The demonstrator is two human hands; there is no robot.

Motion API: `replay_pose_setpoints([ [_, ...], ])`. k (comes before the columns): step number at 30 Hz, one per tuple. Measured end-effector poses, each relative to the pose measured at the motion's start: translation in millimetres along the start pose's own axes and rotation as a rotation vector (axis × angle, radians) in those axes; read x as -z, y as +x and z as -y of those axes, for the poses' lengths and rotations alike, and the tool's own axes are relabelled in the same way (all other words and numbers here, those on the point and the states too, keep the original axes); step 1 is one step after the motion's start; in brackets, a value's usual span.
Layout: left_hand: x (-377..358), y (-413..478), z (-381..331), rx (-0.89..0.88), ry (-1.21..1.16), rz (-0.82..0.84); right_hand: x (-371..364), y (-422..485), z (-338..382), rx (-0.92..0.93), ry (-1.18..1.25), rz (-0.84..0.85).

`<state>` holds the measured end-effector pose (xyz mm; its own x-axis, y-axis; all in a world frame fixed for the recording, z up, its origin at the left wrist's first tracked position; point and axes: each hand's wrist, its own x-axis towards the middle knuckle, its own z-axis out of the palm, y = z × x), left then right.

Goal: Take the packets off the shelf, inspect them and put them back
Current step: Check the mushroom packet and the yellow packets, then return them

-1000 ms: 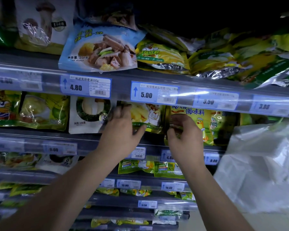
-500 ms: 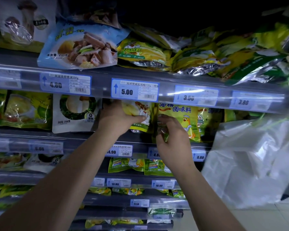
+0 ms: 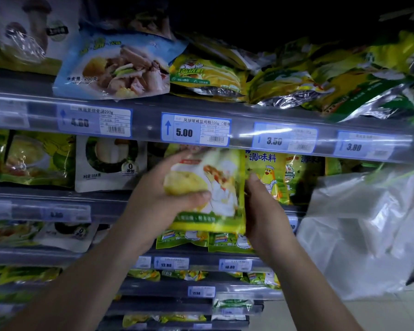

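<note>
Holding yellow-green packet (image 3: 208, 189) just off front edge of second shelf (image 3: 58, 194), left hand (image 3: 158, 199) clasping its left side, right hand (image 3: 263, 211) pinching right edge; best kept flat, label facing up for inspection.

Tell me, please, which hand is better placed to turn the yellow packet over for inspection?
Probably the left hand: it wraps the yellow packet with its thumb across the front, while the right hand only touches its right edge.

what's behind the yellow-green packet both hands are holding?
Beside and behind the yellow-green chef-print packet, held by the left hand and right hand, a yellow seasoning packet with a cartoon chick shows. The shelf slot directly behind is covered.
</note>
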<state>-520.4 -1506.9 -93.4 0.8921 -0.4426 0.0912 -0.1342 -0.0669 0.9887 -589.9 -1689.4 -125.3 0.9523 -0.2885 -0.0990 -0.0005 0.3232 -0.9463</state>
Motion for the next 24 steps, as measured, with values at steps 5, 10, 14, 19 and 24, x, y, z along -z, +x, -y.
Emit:
replay_pose_setpoints([
  [5, 3.0, -15.5, 24.7, 0.086, -0.192, 0.025, 14.4, -19.5, -6.7, 0.116, -0.183, 0.12],
  [10, 4.4, -23.6, 35.2, 0.141, -0.192, 0.067, 17.4, -29.8, -11.8, 0.069, -0.103, 0.084],
  [14, 6.4, -25.1, 33.3, 0.207, -0.242, 0.146, 18.0, -32.0, -14.1, 0.032, -0.032, -0.002],
  [19, 8.0, -24.3, 41.3, 0.352, -0.403, 0.105, 18.8, -37.7, -12.8, -0.016, 0.044, -0.006],
  [24, 7.0, -23.5, 39.4, 0.358, -0.401, 0.076, 15.9, -37.5, -13.6, -0.042, 0.108, -0.091],
])
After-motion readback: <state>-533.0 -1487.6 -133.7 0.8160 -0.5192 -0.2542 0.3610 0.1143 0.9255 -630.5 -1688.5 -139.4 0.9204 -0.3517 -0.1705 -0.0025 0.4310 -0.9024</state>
